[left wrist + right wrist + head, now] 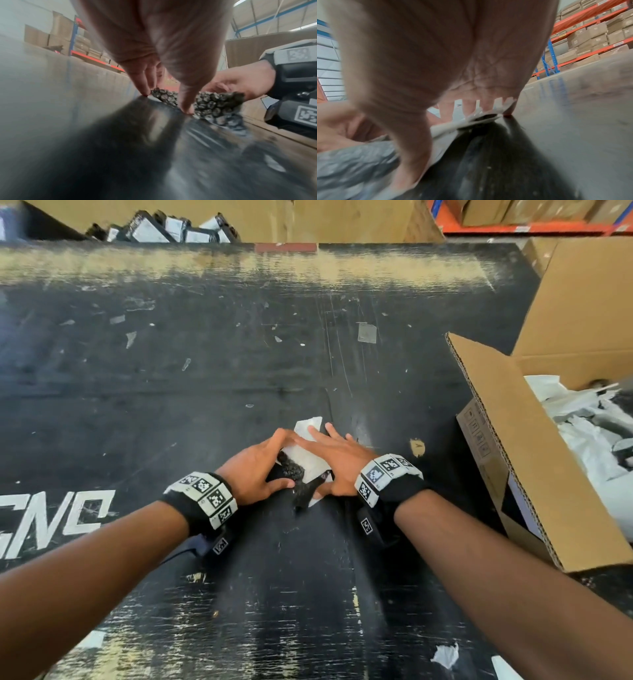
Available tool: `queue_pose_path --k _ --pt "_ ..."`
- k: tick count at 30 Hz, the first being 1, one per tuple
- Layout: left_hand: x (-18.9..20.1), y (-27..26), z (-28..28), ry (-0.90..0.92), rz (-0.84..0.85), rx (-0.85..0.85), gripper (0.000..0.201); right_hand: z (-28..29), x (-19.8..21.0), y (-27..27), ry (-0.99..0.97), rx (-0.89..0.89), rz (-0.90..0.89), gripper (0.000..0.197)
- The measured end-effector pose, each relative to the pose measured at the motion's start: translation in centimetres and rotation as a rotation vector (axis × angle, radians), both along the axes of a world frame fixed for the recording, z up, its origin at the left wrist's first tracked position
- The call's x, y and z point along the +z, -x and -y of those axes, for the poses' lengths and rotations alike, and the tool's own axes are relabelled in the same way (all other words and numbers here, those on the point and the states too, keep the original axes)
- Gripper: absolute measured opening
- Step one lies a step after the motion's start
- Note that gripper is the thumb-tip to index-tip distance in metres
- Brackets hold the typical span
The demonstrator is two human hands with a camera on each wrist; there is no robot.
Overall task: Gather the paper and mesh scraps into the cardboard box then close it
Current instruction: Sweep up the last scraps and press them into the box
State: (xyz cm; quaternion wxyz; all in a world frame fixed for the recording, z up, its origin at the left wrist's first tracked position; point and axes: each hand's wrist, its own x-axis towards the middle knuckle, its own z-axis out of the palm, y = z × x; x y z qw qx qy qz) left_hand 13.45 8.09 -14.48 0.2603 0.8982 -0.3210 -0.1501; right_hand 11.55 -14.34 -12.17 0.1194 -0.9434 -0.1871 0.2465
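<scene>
Head view shows the left hand (257, 470) and right hand (337, 465), fingers straight, pressing the paper (308, 453) and mesh (294, 470) together on the counter (205, 371), left of the open box (513, 446).

Bare forearms, black wrist straps (191, 508) behind each hand, white square tiles printed with black pixel markers, black camera housings under the straps

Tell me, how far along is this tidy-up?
Partway. The cardboard box already holds white scraps and stands open. Left hand and right hand press together a white paper and black mesh. A torn scrap remains on the table; the box awaits closing.
</scene>
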Motion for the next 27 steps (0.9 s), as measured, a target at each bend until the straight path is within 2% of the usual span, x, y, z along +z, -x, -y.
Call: queue_pose_path --k 3,6,8,12,14,17,21,23,25,27 --pt "-0.2 1.9 0.5 0.034 0.039 0.059 0.062 -0.6 0.6 0.9 -0.022 -0.054 0.051 0.080" --pt "0.4 3.4 1.3 0.152 -0.032 0.078 0.057 -1.0 0.7 2.1 -0.065 -0.117 0.130 0.071" --pt "0.9 4.4 1.6 0.158 -0.108 0.085 0.064 -1.3 0.7 2.7 -0.099 -0.154 0.145 0.067" --pt "-0.2 6.1 2.2 -0.020 -0.112 0.068 0.098 -1.8 1.3 3.2 -0.014 -0.147 0.156 0.063" --pt "-0.8 6.1 2.5 -0.070 -0.052 0.115 0.089 -1.9 1.5 3.4 0.025 -0.139 0.149 0.059" --pt "0.4 5.7 3.3 -0.064 0.031 0.220 0.075 -2.1 1.5 3.5 0.075 -0.111 0.175 0.052" --pt "1.6 5.8 4.1 -0.095 0.093 0.237 0.061 -1.8 2.0 4.0 0.054 -0.123 0.186 0.052" --pt "2.0 5.8 4.0 0.022 0.015 0.306 0.049 -1.6 2.3 4.3 0.012 -0.156 0.211 0.055" --pt "2.3 6.2 3.9 0.137 0.043 0.354 0.040 -1.6 2.7 4.7 -0.070 -0.189 0.249 0.056" --pt "2.7 6.8 3.7 0.178 0.165 0.345 0.054 -1.7 3.0 5.1 -0.167 -0.222 0.298 0.058"
